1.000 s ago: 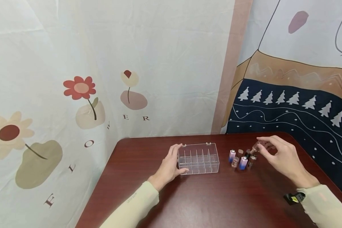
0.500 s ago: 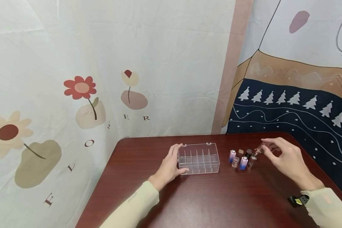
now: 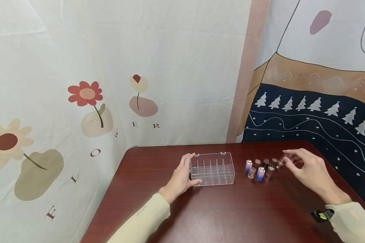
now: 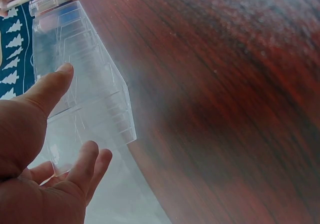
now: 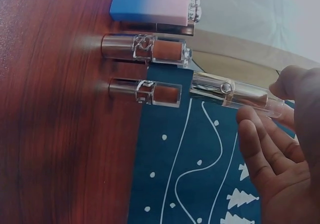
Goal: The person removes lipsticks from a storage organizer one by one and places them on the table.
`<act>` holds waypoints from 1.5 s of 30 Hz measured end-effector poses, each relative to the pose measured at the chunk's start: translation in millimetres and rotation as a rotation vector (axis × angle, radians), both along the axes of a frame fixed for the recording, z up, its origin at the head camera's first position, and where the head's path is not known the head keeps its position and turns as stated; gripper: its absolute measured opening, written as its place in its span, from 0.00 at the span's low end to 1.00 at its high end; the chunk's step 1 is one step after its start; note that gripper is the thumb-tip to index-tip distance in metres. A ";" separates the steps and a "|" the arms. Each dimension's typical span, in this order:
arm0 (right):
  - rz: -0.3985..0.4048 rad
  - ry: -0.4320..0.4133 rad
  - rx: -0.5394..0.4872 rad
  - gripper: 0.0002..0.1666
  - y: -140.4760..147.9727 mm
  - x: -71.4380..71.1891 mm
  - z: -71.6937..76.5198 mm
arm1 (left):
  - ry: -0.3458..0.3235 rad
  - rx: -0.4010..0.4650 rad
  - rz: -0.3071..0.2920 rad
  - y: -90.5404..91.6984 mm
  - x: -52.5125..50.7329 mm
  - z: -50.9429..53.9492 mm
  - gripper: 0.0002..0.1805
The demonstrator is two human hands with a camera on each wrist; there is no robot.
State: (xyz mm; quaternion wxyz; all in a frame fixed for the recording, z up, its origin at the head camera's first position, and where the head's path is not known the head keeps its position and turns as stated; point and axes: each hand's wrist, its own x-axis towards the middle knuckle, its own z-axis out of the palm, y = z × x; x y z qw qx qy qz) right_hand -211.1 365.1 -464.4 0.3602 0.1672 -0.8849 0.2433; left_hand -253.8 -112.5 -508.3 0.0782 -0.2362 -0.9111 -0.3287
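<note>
My left hand [image 3: 179, 175] holds the left end of a clear, divided plastic box [image 3: 213, 177], thumb at its front and fingers at the raised, hinged lid. In the right wrist view, my right hand [image 5: 280, 149] pinches a lipstick [image 5: 240, 91] by its clear cap, between thumb and fingertips. The base of this lipstick is shiny metallic, and it is held above the table. Just left of the right hand, a cluster of lipsticks stands on the table, among them a pink-and-blue one [image 3: 260, 173] and a brown one with a clear cap [image 3: 270, 172].
The dark red wooden table [image 3: 219, 212] runs under everything. Behind it hangs a pale flower-print cloth [image 3: 182, 84], and a navy cloth with white trees [image 3: 307, 118] hangs at the right. A black wrist strap [image 3: 322, 215] sits by the right sleeve.
My right hand has moved right with the lipstick, away from the cluster, uncovering a brown lipstick at its back. The left hand and the box have stayed in place.
</note>
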 end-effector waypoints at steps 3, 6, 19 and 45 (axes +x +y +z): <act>-0.014 -0.024 0.017 0.25 1.7 -0.7 -1.0 | -0.003 0.000 0.002 -0.1 0.1 -0.1 0.63; -0.018 -0.057 0.032 0.25 3.3 -0.8 -2.9 | -0.007 -0.003 0.003 -0.4 0.1 -0.4 0.63; 0.002 -0.170 0.100 0.19 3.3 -2.6 -12.4 | 0.000 -0.014 0.009 0.2 1.2 0.2 0.63; 0.005 -0.314 0.127 0.16 0.1 -1.4 -25.3 | 0.023 -0.006 0.002 0.5 2.1 1.4 0.63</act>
